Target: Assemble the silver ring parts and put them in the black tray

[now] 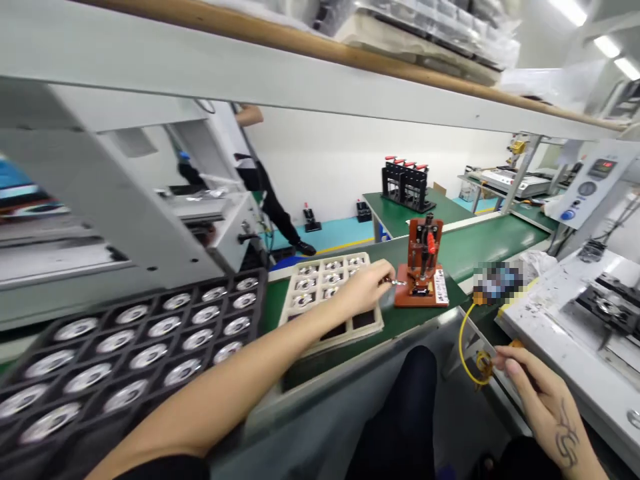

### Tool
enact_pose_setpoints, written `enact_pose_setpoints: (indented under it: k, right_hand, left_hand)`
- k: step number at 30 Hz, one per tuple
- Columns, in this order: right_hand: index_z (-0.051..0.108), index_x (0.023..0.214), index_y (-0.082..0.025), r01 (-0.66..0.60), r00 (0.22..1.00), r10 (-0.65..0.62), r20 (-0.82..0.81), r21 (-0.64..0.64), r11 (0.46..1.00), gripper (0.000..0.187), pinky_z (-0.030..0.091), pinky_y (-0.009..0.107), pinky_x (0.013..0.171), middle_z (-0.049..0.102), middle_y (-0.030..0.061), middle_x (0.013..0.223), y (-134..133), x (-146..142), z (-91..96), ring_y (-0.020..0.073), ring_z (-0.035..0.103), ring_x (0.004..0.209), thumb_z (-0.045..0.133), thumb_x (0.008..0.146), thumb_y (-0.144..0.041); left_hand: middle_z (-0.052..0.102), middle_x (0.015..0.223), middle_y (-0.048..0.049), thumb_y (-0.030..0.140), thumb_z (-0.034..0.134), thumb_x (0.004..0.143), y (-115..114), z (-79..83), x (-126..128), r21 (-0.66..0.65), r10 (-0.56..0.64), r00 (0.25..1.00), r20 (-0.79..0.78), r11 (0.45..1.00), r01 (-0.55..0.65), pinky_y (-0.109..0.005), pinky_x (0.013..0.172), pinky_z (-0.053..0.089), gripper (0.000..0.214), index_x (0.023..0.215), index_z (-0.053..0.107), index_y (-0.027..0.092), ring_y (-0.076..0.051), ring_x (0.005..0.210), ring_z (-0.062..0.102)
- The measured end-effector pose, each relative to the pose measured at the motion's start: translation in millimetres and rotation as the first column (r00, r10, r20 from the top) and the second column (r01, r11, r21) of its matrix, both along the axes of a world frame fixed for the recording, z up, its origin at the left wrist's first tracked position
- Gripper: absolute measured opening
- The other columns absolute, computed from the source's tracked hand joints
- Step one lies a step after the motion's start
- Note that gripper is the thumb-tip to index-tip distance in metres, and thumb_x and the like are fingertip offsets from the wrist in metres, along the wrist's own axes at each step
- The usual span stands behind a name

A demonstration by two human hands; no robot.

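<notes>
My left hand (367,287) reaches over the beige tray (379,321) on the green bench. Its fingers pinch a small shiny metal part (397,283), too small to identify, beside a red-brown toggle-clamp fixture (423,267). The fixture stands upright with a red-tipped lever and a white label on its base. Round metal parts (305,300) sit in the tray's compartments; my forearm hides some of them. At the lower right my right hand (545,397) hovers, fingers loosely bent and apart, near a coiled yellow cable (483,367). Nothing is visible in it.
A black tray (200,313) with several metal rings lies to the left. A white-topped machine (555,317) stands at the right, below a control box (585,183) with a red display. An overhead shelf beam (300,87) crosses above. Behind the bench is another person (265,193).
</notes>
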State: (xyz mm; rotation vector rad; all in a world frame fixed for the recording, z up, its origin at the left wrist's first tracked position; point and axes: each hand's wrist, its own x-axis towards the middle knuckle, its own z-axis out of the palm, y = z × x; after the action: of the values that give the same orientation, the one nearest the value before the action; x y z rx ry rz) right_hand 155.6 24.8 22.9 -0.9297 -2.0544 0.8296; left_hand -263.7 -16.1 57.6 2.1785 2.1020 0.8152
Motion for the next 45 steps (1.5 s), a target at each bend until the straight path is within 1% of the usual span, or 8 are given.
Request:
enact_pose_setpoints:
  k: [2,8,18,23,27,32,37,45]
  right_hand:
    - [0.080,0.118,-0.028,-0.057,0.997,0.056,-0.062,-0.014,0.998,0.028,0.067,0.032,0.082,0.083,0.0053,0.101,-0.5,-15.9,16.0,0.0234,0.081,0.091,0.061,0.109,-0.046]
    - [0.062,0.150,-0.027,-0.179,0.960,0.175,-0.217,0.001,0.984,0.057,0.062,0.034,0.075,0.073,0.0056,0.110,10.1,-35.4,57.8,0.0183,0.069,0.081,0.081,0.096,-0.036]
    - [0.074,0.118,-0.023,0.076,0.981,-0.066,-0.182,0.047,0.996,0.032,0.054,0.031,0.065,0.066,-0.0017,0.083,16.8,26.7,58.5,0.0149,0.060,0.066,0.085,0.090,-0.033]
    - [0.074,0.110,-0.021,0.378,0.923,-0.370,-0.107,0.065,0.924,0.031,0.051,0.032,0.066,0.062,-0.0025,0.075,24.8,85.9,65.9,0.0173,0.059,0.066,0.085,0.086,-0.037]
    - [0.074,0.110,-0.020,0.563,0.826,-0.554,-0.105,0.100,0.820,0.036,0.051,0.034,0.065,0.060,-0.0018,0.073,25.3,130.3,81.0,0.0191,0.058,0.066,0.084,0.085,-0.045]
    - [0.074,0.118,-0.021,0.623,0.781,-0.622,-0.063,0.151,0.767,0.042,0.052,0.035,0.067,0.062,-0.0008,0.076,4.5,163.7,88.7,0.0202,0.060,0.068,0.082,0.090,-0.051]
    - [0.073,0.120,-0.022,0.641,0.763,-0.645,-0.045,0.178,0.746,0.042,0.050,0.034,0.065,0.061,-0.0011,0.075,-6.6,180.3,87.8,0.0206,0.060,0.068,0.081,0.092,-0.053]
    - [0.070,0.110,-0.017,0.540,0.800,-0.580,0.151,0.237,0.807,0.038,0.047,0.032,0.068,0.062,0.0013,0.083,95.5,152.1,103.0,0.0200,0.057,0.074,0.076,0.090,-0.049]
  left_hand:
    - [0.074,0.111,-0.0076,0.011,0.058,0.102,4.7,14.7,41.5,0.144,-0.235,0.971,-0.044,0.960,0.239,-0.034,0.095,0.058,0.015,0.106,0.068,0.021,-0.022,0.106,0.072]
    - [0.078,0.105,-0.0142,0.015,0.046,0.112,29.0,50.7,140.8,0.458,-0.618,0.677,-0.399,0.506,0.731,-0.037,0.084,0.062,0.021,0.114,0.066,0.016,-0.024,0.094,0.074]
    - [0.078,0.106,-0.0126,0.013,0.047,0.111,76.5,45.0,215.5,0.453,-0.760,0.519,-0.390,0.333,0.827,-0.038,0.085,0.063,0.019,0.115,0.065,0.017,-0.024,0.096,0.075]
    - [0.069,0.137,-0.0151,0.029,0.063,0.107,133.7,46.9,262.7,0.391,-0.839,0.543,-0.040,0.487,0.781,-0.046,0.108,0.060,0.044,0.148,0.050,0.021,-0.029,0.128,0.069]
    - [0.058,0.156,-0.0184,0.036,0.070,0.098,212.8,69.3,302.2,0.060,-0.752,0.640,0.156,0.654,0.754,-0.052,0.124,0.045,0.057,0.150,0.054,0.017,-0.034,0.147,0.055]
    - [0.073,0.144,-0.0132,0.042,0.086,0.078,288.8,82.1,333.3,-0.209,-0.806,0.570,0.159,0.537,0.818,-0.044,0.116,0.050,0.053,0.124,0.077,0.019,-0.036,0.136,0.065]
    - [0.080,0.131,-0.0073,0.043,0.089,0.071,310.8,80.0,342.6,-0.274,-0.837,0.520,0.171,0.466,0.841,-0.034,0.104,0.052,0.040,0.104,0.083,0.021,-0.031,0.122,0.072]
    - [0.077,0.127,-0.0121,0.050,0.083,0.078,297.6,99.1,331.2,-0.029,-0.811,0.521,0.266,0.534,0.845,-0.042,0.106,0.051,0.049,0.113,0.077,0.018,-0.030,0.120,0.069]
